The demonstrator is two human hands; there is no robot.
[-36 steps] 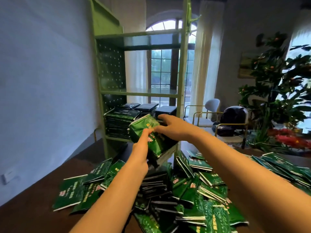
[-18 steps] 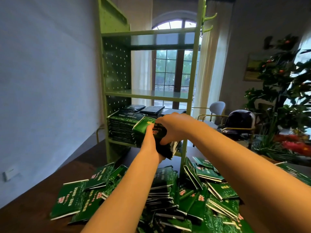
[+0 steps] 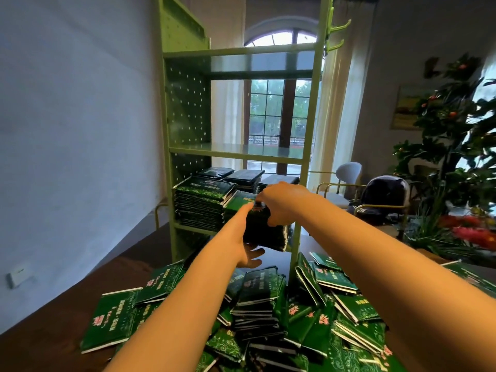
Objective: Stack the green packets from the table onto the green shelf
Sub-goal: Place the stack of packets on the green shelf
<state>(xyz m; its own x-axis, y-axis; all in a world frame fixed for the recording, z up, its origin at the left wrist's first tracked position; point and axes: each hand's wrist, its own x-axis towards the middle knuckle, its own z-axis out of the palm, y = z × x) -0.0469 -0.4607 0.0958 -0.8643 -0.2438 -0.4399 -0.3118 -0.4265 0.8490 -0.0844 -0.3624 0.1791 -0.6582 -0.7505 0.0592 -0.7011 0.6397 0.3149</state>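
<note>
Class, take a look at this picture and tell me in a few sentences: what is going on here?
A person holds a bundle of packets at the front of the green shelf, at its lowest board. The right hand grips it from above; the left hand supports it from the side and below. A tall stack already stands on that board to the left. Many loose packets lie heaped on the table.

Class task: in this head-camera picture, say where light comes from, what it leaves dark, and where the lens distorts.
Head view: daylight enters the arched window behind the green shelf, leaving the held packets between left hand and right hand nearly black; same view, its posts splay upward, wide-angle distortion.
</note>
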